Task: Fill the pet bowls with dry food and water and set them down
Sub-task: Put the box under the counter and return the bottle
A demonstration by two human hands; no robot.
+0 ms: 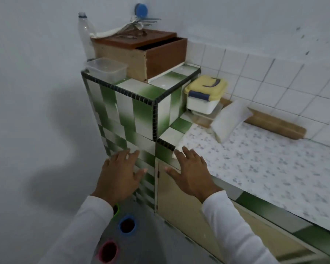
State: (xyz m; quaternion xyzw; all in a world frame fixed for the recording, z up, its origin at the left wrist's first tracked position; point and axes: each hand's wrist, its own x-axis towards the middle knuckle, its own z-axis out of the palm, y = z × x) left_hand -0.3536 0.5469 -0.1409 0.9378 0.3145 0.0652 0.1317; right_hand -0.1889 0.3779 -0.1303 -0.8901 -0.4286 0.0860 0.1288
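Note:
Three small bowls stand on the grey floor below me: a blue bowl (127,225), a pink bowl (108,252) and a green bowl (116,209) mostly hidden behind my left sleeve. The blue and pink ones look dark inside. My left hand (120,173) and my right hand (191,171) hover in front of the tiled pillar, fingers spread and holding nothing. A clear plastic bottle (85,37) stands on top of the pillar by the wall. A yellow-lidded white container (205,94) sits on the counter.
A green-and-white tiled pillar (130,111) carries a clear plastic box (107,70) and a wooden drawer box (147,52) pulled partly open. The speckled counter (265,168) holds a white bag (230,119) and a rolling pin (276,124). A beige cupboard door (181,202) is below.

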